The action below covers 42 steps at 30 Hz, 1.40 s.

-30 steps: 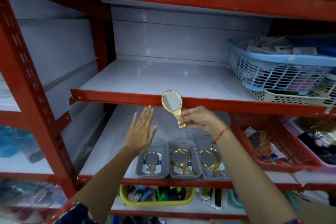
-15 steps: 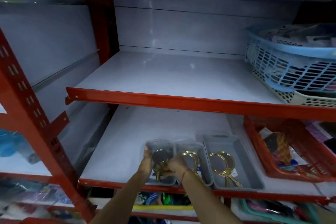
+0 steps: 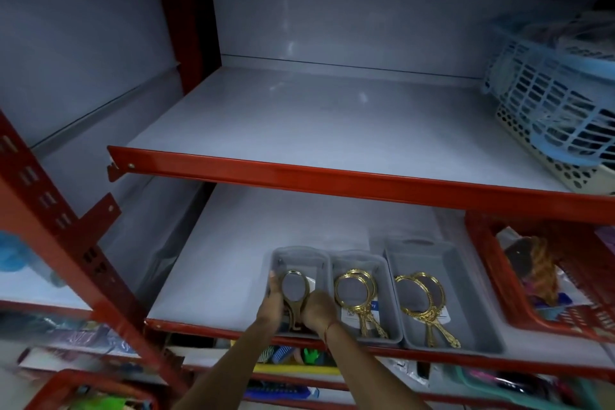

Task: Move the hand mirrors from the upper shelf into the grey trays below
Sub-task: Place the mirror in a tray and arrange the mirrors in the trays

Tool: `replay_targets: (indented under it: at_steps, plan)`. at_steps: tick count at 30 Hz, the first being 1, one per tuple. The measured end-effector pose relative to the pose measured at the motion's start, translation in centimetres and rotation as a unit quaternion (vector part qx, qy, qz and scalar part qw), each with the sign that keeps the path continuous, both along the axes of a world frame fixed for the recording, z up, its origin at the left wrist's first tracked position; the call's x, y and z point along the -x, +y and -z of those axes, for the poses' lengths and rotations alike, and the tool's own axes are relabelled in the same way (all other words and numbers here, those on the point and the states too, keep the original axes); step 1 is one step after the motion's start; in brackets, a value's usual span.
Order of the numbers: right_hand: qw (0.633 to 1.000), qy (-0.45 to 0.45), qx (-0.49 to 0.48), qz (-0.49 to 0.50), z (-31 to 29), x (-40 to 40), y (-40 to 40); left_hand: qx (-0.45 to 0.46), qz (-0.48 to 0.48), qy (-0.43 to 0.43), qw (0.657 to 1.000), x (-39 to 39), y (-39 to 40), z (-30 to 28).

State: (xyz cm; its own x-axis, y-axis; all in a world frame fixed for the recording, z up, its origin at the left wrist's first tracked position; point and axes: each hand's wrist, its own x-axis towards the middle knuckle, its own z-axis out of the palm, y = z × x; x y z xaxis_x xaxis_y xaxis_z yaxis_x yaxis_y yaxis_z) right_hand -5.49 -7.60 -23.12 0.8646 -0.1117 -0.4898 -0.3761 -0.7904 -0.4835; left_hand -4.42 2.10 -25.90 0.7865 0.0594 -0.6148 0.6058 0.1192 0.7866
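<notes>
Three grey trays stand side by side at the front of the lower shelf. In the left tray point(image 3: 301, 252) lies a gold hand mirror point(image 3: 295, 289), glass up, handle toward me. My right hand point(image 3: 318, 309) is closed on its handle end. Inside the tray my left hand point(image 3: 271, 300) presses along the mirror's left rim. Gold mirrors point(image 3: 354, 291) lie in the middle tray point(image 3: 357, 259), and more mirrors point(image 3: 420, 293) in the right tray point(image 3: 472, 296). No mirror shows on the upper shelf point(image 3: 332, 123).
A blue basket point(image 3: 549, 100) sits stacked on a cream one at the right of the upper shelf. A red basket point(image 3: 489, 260) of goods stands right of the trays. Red uprights frame the left side. Lower shelves hold mixed goods.
My right hand brought the mirror down from in front of the upper shelf into the left tray. My left hand dropped from raised and open to the mirror's side. The view tilted down.
</notes>
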Motion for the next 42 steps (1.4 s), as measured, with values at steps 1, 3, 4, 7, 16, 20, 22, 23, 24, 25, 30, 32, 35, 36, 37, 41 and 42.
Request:
replay_targets:
  at_steps: [1,3,4,7,16,20,22,23,24,25,30,32,35,36,37,41,42]
  plan:
    - [1.0,0.005,0.003,-0.007,-0.1,0.0,0.0,-0.01,0.004,0.005,1.0,0.0,0.0,-0.1]
    - [1.0,0.011,0.007,-0.02,-0.2,-0.2,-0.2,-0.014,0.008,0.012,1.0,-0.1,0.1,0.0]
    - [1.0,0.012,0.01,-0.019,-0.3,-0.3,-0.4,-0.021,0.012,0.015,1.0,-0.2,0.1,0.1]
    - [1.0,0.014,-0.01,0.008,-0.2,-0.3,-0.5,-0.068,0.027,0.029,0.997,-0.3,0.2,0.1]
    - [0.992,0.081,-0.091,0.034,-1.0,-0.2,0.1,-0.124,0.069,0.032,0.989,0.3,0.1,-1.0]
    - [0.99,0.085,-0.106,0.034,-1.8,0.1,0.0,-0.127,0.077,0.02,0.989,0.7,0.0,-1.8]
    - [0.986,0.072,-0.136,0.065,-2.1,0.5,-0.2,-0.147,0.083,0.017,0.985,1.0,0.0,-2.3]
    - [0.982,0.058,-0.159,0.089,-2.0,0.7,-0.5,-0.17,0.087,0.015,0.982,1.2,0.1,-2.5]
    - [0.978,0.042,-0.172,0.11,-2.1,0.8,-0.9,-0.192,0.088,0.01,0.977,1.4,0.0,-2.6]
    - [0.973,0.026,-0.186,0.136,-2.3,1.0,-1.3,-0.209,0.085,-0.001,0.974,1.5,-0.1,-2.8]
    - [0.949,-0.048,-0.196,0.243,-3.2,1.6,-5.3,-0.164,0.035,-0.095,0.981,2.4,-2.3,-3.9]
    - [0.948,-0.085,-0.167,0.258,-3.4,1.8,-7.2,-0.124,0.013,-0.123,0.985,2.6,-4.1,-4.1]
    - [0.97,-0.085,-0.086,0.212,-3.8,2.3,-9.4,-0.037,0.041,-0.094,0.994,2.2,-6.9,-3.4]
    - [0.976,-0.076,-0.062,0.195,-3.8,2.5,-10.0,-0.018,0.056,-0.073,0.996,2.0,-7.7,-3.0]
    - [0.981,-0.065,-0.048,0.178,-3.8,2.6,-10.5,-0.009,0.071,-0.057,0.996,1.8,-8.5,-2.5]
    - [0.99,-0.032,-0.064,0.122,-2.9,2.4,-12.0,-0.042,0.115,-0.012,0.992,1.4,-11.3,-0.9]
    - [0.99,-0.021,-0.078,0.117,-2.8,2.4,-12.0,-0.052,0.124,-0.012,0.991,1.4,-11.7,-0.7]
